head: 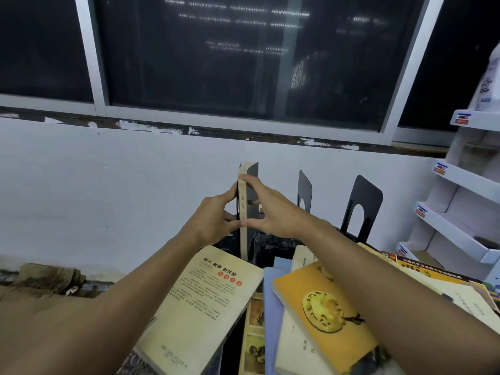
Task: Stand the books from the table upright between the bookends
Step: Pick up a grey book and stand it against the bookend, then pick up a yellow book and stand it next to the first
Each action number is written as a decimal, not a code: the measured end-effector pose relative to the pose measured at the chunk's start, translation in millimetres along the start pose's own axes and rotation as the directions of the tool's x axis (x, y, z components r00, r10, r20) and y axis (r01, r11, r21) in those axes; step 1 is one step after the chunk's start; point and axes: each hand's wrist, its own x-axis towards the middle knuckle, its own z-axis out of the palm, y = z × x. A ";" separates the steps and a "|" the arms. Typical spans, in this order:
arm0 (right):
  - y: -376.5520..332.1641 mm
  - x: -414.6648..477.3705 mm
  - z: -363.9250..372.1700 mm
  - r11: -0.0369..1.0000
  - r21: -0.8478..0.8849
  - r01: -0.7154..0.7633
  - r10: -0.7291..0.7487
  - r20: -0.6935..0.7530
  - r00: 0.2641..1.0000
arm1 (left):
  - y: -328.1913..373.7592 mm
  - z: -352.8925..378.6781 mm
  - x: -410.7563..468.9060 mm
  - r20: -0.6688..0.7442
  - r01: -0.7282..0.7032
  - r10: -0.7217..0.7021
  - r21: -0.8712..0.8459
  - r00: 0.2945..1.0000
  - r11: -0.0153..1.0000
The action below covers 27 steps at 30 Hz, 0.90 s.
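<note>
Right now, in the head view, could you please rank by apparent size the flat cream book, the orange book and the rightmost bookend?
Cream book and orange book: about alike, each partly covered, unranked.
Rightmost bookend: smallest, though farther away.

One wide-angle camera, worn on the person's head, looks forward and a little downward. Both forearms enter from the lower corners, and the left hand (216, 212) and right hand (273, 212) meet at the upright book (243, 198) in the centre of the frame. The camera sits close above the flat books (200, 301) along the lower edge, while the wall (108, 185) and dark window (216, 63) fill the upper half.
</note>
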 end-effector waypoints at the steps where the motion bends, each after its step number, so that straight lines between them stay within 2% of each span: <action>1: -1.1 -4.6 -2.6 1.000 -0.005 0.006 -0.006 0.005 1.000 | 4.1 -0.9 -3.3 -0.011 0.009 -0.009 0.014 1.000 1.000; 6: -8.5 -41.0 -27.5 0.999 -0.023 -0.032 0.031 -0.042 0.999 | 30.2 -9.0 -24.5 -0.255 -0.014 0.023 0.035 0.967 0.999; 8: -10.2 -61.5 -40.0 0.995 -0.071 -0.066 0.062 -0.060 0.996 | 44.0 -14.1 -30.6 -0.285 -0.047 0.054 0.034 0.957 0.998; 10: -10.2 -84.8 -51.2 0.989 -0.118 -0.093 0.086 -0.066 0.994 | 61.3 -15.8 -35.9 -0.220 -0.077 0.088 0.056 0.972 0.995; 15: -7.6 -151.2 -70.8 0.961 -0.216 -0.174 0.160 -0.080 0.984 | 109.0 0.3 -49.1 0.055 -0.173 0.168 0.090 0.984 0.981; 22: 0.0 -250.6 -83.5 0.914 -0.244 -0.323 0.295 -0.144 0.945 | 149.5 38.0 -53.3 0.306 -0.234 0.206 0.060 0.930 0.970; 27: 9.0 -294.5 -82.2 0.855 -0.211 -0.474 0.430 -0.224 0.875 | 161.4 57.5 -51.1 0.447 -0.198 0.128 0.115 0.885 0.973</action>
